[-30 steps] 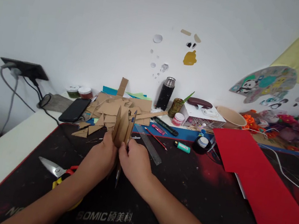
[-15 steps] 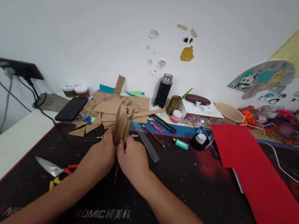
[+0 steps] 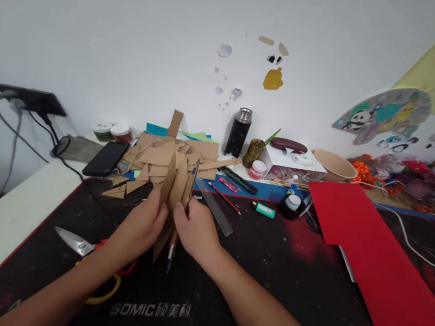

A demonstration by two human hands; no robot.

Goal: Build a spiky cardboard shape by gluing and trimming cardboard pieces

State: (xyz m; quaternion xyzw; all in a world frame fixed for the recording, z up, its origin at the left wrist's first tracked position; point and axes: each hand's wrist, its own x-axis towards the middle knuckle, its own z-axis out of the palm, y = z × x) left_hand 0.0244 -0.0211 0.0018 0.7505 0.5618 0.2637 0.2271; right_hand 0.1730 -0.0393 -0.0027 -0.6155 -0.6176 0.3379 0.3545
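Several cardboard pieces (image 3: 176,188) stand on edge between my hands, above the dark mat. My left hand (image 3: 142,223) is closed on their left side, with the thumb against the nearest face. On the right side my right hand (image 3: 197,225) grips them, its thumb pressed to the inner sheets. The pieces fan slightly apart at the top, and their lower ends point down toward the mat. Scissors (image 3: 75,243) with red and yellow handles lie partly under my left forearm. Behind my hands spreads a heap of cardboard scraps (image 3: 152,155).
A clear ruler (image 3: 216,209), a red pencil (image 3: 224,197), a utility knife (image 3: 238,180) and a teal-green stick (image 3: 263,210) lie beyond my right hand. A black flask (image 3: 238,133) stands by the wall. Red paper (image 3: 370,264) covers the right side; a phone (image 3: 106,158) lies left.
My left hand has shifted a little left and lower, its thumb now showing. The cardboard pieces have spread further apart between my hands. More of the scissors' handles shows.
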